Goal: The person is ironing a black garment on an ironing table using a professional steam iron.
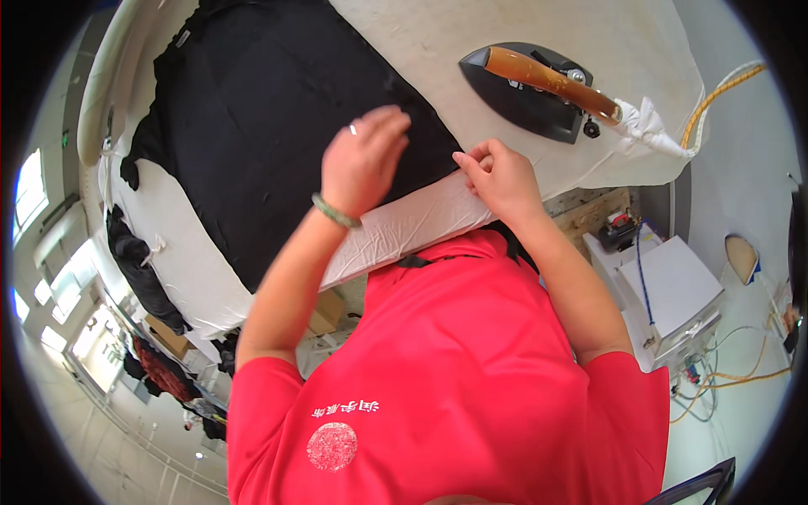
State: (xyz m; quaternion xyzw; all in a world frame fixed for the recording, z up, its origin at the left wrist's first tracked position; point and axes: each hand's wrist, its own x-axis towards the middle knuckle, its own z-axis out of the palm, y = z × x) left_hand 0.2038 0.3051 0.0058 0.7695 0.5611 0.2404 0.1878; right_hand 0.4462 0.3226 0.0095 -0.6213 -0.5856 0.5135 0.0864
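Observation:
A black garment (278, 109) lies spread flat on a white-covered ironing board (404, 231). My left hand (362, 164), with a ring and a green bracelet, is over the garment's lower middle, its fingers stretched out and slightly blurred; whether it touches the cloth I cannot tell. At the garment's near right corner, my right hand (503, 181) has thumb and fingers pinched on the cloth's edge. Beyond that hand an iron (539, 93) with a brown wooden handle rests on the board, white cloth tied at its handle's end.
A white hose and yellow cord (711, 105) lead from the iron off to the right. Below the board at right stands a white box-like unit (669, 282) with a blue cord. Dark cloth (139, 269) hangs at the board's left edge, and clothes hang on a rack (164, 374) farther left.

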